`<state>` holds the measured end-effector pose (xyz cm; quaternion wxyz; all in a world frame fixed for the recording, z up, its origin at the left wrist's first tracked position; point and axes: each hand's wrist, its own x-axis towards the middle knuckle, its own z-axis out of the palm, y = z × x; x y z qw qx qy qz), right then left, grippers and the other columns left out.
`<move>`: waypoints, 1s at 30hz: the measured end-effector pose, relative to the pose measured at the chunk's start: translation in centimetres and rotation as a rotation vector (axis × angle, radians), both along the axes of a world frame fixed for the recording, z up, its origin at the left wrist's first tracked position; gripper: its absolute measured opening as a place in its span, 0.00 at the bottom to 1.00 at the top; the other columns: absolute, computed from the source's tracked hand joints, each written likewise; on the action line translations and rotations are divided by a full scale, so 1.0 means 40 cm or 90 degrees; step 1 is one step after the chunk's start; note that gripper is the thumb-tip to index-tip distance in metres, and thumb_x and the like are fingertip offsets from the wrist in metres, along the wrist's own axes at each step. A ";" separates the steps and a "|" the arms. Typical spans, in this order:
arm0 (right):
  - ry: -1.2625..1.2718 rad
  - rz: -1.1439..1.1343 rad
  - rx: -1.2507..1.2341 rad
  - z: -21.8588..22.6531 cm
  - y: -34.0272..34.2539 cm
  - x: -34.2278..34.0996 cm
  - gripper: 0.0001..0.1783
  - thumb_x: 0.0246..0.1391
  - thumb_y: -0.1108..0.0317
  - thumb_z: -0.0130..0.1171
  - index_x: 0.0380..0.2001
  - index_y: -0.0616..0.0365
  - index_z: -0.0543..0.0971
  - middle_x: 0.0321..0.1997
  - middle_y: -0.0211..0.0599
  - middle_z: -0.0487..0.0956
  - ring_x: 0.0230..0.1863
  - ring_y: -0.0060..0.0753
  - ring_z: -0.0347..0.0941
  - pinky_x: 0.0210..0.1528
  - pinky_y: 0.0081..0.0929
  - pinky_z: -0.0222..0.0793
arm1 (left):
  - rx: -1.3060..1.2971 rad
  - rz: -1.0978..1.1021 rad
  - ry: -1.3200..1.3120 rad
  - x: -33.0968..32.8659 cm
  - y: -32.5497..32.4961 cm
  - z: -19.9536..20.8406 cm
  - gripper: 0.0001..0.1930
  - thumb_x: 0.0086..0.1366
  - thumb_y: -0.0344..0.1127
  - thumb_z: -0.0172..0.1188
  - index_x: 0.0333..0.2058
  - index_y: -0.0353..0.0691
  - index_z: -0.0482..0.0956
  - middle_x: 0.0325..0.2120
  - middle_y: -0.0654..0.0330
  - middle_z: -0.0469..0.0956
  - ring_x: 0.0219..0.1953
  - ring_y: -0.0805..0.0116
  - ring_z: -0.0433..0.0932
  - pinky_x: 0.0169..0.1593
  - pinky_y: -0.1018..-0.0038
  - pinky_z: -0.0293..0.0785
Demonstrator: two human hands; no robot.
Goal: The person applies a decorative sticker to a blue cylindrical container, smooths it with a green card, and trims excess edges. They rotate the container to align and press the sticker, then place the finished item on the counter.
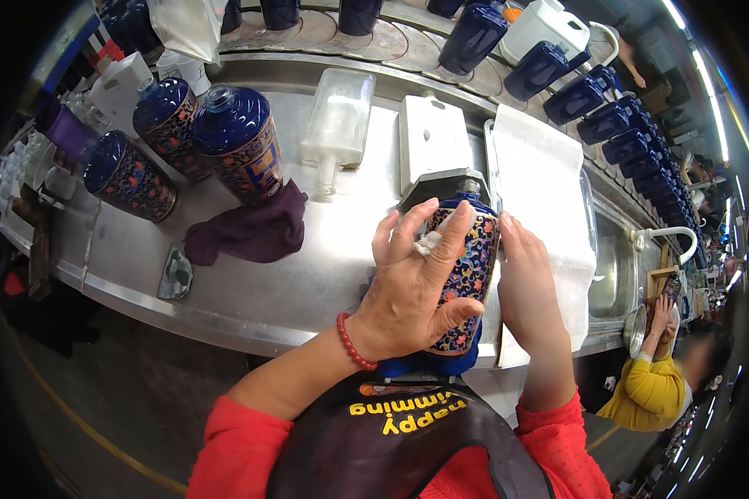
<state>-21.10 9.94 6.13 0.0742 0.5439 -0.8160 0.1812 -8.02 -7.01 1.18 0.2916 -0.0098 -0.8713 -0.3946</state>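
Note:
A dark blue bottle with a colourful floral pattern (pixel 474 270) leans in front of me, its clear neck pointing away. My left hand (pixel 408 291) lies over its left side with fingers spread and thumb across the front. Under those fingers is a small white wad (pixel 429 243), perhaps cloth or paper. Along the bottle's right side my right hand (pixel 528 279) presses with fingers held together, so the bottle is held between both hands. Something blue (pixel 441 363) shows beneath its base. Behind the bottle's neck stands a white block-shaped container (pixel 433 137).
Patterned bottles (pixel 240 137) stand left on the metal table (pixel 250 303), near a purple cloth (pixel 254 224). A clear rectangular bottle (pixel 338 121) lies farther back. White paper (pixel 541 191) covers the right side, beside a sink (pixel 614 262). Plain blue bottles (pixel 541 71) line a conveyor; a person in yellow (pixel 653 395) works at right.

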 end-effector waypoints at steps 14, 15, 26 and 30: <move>-0.112 -0.022 -0.054 -0.075 0.052 0.037 0.40 0.46 0.91 0.52 0.66 0.65 0.70 0.66 0.64 0.69 0.59 0.64 0.71 0.62 0.48 0.69 | -0.155 -0.010 -0.043 0.070 0.050 0.013 0.45 0.69 0.71 0.44 0.68 0.35 0.65 0.65 0.49 0.70 0.71 0.46 0.55 0.72 0.43 0.35; -0.175 -0.040 -0.063 -0.078 0.057 0.041 0.40 0.46 0.91 0.52 0.66 0.64 0.70 0.66 0.64 0.69 0.59 0.64 0.71 0.62 0.48 0.69 | -0.166 -0.030 -0.027 0.083 0.057 0.016 0.42 0.70 0.70 0.44 0.65 0.38 0.70 0.63 0.51 0.72 0.70 0.48 0.57 0.72 0.44 0.35; -0.165 0.026 -0.023 -0.008 0.088 0.120 0.41 0.47 0.81 0.66 0.67 0.54 0.71 0.71 0.67 0.61 0.65 0.67 0.66 0.66 0.50 0.65 | -0.046 0.077 -0.083 0.146 0.073 -0.057 0.45 0.71 0.68 0.43 0.71 0.34 0.60 0.65 0.44 0.68 0.68 0.44 0.57 0.70 0.44 0.42; -0.182 0.025 0.024 0.010 0.075 0.127 0.41 0.48 0.74 0.71 0.68 0.52 0.71 0.73 0.67 0.58 0.67 0.67 0.64 0.68 0.51 0.63 | -0.074 0.062 -0.107 0.145 0.073 -0.051 0.47 0.72 0.70 0.39 0.72 0.30 0.57 0.63 0.41 0.70 0.69 0.40 0.57 0.72 0.44 0.39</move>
